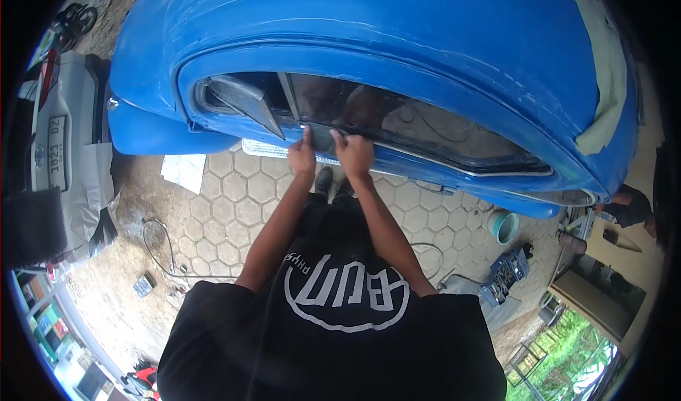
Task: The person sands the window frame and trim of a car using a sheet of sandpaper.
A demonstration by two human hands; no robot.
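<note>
My left hand point(302, 157) is at the lower edge of the blue car's side window point(425, 128), fingers curled in and thumb pointing up at the sill. Close beside it on the right, my right hand point(356, 154) is closed too, its thumb and a finger against the same edge. Between the two hands shows a small, flat greyish piece point(324, 139); both hands seem to grip its sides, but its exact shape is hard to tell. Left of the hands, a small framed vent window point(248, 102) stands tilted out from the blue car body point(340, 11).
A pale car point(78, 110) stands at the left. Paver ground point(234, 202) holds a hose point(157, 259), a teal bucket point(503, 226) and an open toolbox point(505, 275). Another person point(628, 208) is at the far right, near a wooden cabinet point(596, 302).
</note>
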